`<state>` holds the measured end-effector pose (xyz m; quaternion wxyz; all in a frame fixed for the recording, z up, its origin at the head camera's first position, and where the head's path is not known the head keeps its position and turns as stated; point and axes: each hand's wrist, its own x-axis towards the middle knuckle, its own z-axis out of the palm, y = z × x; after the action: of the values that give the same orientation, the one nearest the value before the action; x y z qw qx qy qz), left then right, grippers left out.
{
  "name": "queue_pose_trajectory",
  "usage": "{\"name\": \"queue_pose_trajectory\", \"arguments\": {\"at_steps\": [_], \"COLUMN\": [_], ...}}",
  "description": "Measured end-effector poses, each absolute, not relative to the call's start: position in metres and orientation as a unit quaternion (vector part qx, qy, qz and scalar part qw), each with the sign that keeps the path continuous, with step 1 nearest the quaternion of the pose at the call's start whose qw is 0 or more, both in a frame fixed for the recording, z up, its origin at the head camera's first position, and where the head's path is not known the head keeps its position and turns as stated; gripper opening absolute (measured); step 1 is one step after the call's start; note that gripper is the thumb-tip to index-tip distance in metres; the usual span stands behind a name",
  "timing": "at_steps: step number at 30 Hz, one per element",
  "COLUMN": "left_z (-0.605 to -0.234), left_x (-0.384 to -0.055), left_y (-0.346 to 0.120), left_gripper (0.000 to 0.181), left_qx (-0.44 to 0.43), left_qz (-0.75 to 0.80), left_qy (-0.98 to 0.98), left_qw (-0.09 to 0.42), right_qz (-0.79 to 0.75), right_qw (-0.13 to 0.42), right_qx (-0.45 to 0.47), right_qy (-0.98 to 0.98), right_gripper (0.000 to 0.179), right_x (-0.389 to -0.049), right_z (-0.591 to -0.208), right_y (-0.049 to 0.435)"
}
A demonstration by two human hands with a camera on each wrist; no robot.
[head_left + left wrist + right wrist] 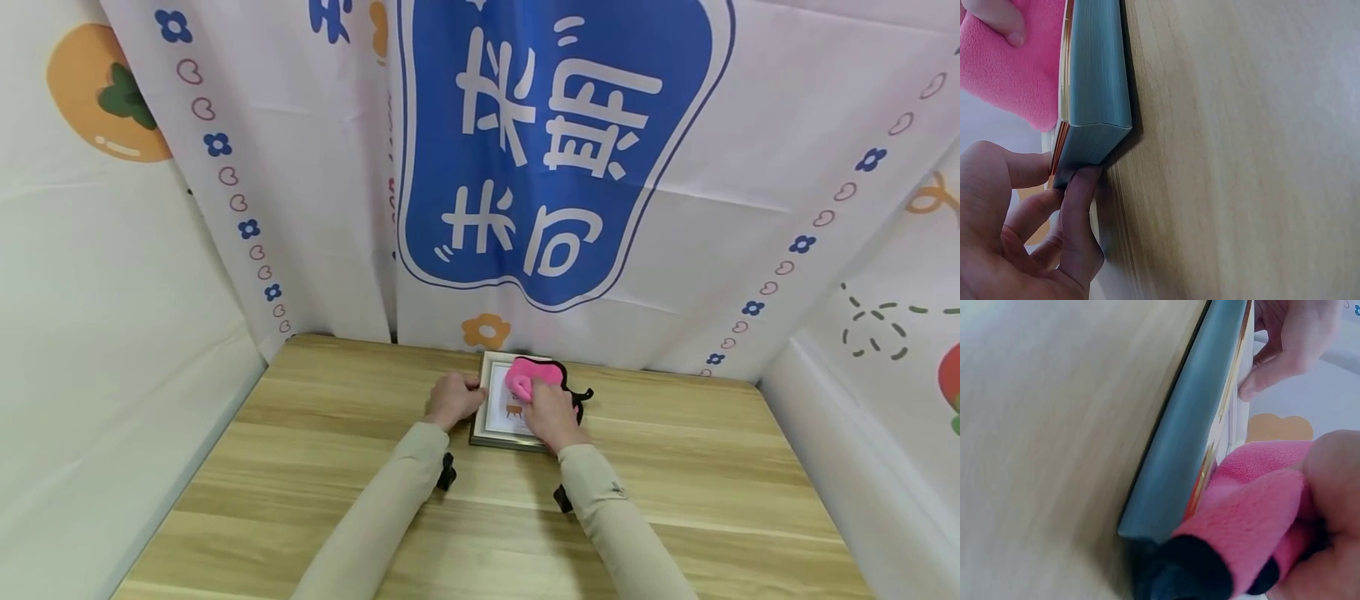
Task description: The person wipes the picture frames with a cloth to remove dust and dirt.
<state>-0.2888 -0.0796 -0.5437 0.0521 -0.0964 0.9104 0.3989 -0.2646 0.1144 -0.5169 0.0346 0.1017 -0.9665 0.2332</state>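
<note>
A picture frame with a pale border and grey-blue sides lies flat on the wooden table near its back edge. My left hand grips its left side; in the left wrist view the thumb is on the face and the fingers are against the side. In my right hand is a bunched pink plush cloth with black trim and a black loop. The cloth rests on the frame's right part and hangs over its edge, hiding some of the picture.
Behind the table hangs a white curtain with a blue printed sign. White sheets stand at the left and right. Small black pieces show at both wrists.
</note>
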Motion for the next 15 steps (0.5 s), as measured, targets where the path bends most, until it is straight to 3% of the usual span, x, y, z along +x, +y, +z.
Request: {"name": "queue_pose_trajectory", "arguments": {"at_steps": [5, 15], "left_z": [-0.5439, -0.5407], "left_x": [-0.2912, -0.2894], "left_y": [-0.0788, -0.0796], "left_gripper": [0.033, 0.033], "left_qx": [-0.098, -0.095], "left_qz": [0.395, 0.389], "left_qy": [0.912, 0.914], "left_qw": [0.058, 0.058], "right_qz": [0.246, 0.245], "right_qw": [0.019, 0.047], "right_qx": [0.094, 0.099], "right_qy": [-0.965, -0.963], "right_gripper": [0.02, 0.021], "right_x": [-0.2642, -0.2667], "right_z": [-0.519, -0.525], "right_y": [0.1116, 0.1102]}}
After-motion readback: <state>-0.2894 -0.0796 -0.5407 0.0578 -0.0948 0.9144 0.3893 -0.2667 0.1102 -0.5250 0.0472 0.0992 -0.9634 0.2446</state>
